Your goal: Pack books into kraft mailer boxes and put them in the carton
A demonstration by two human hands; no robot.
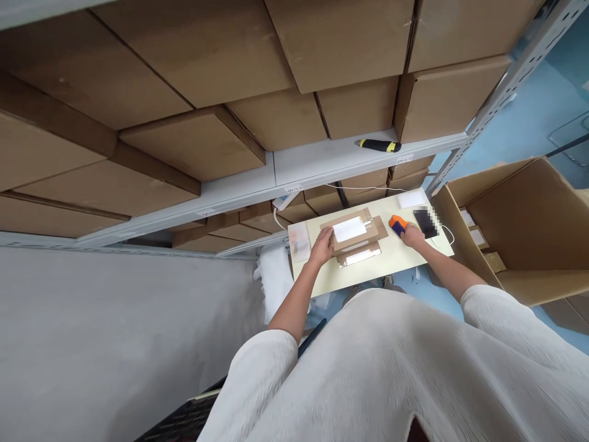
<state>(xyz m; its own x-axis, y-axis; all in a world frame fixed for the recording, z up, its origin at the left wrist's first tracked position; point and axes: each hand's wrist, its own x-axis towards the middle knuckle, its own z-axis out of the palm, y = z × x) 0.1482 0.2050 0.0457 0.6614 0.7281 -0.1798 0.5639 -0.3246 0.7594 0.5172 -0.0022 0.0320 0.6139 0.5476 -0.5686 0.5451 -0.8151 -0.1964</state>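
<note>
A small cardboard box [343,245] with a white sheet or label [348,229] on top lies on a pale yellow tabletop [331,279]. Its left end is in the grip of my left hand [322,247]. Flat cardboard pieces or flaps stick out on its right and near sides, and a shiny strip shows on the near one. To the right of the box, my right hand [413,236] is closed around an orange and dark blue hand-held tool [397,224], whose exact kind I cannot make out. Just beyond that hand lies a dark, pixelated flat object [425,222].
Shelves packed with cardboard boxes [350,43] rise behind the table. A black and yellow utility knife [380,145] rests on the shelf edge. On the right stands a large open carton [543,215] with small boxes inside. White wrapping material [275,279] hangs left of the table.
</note>
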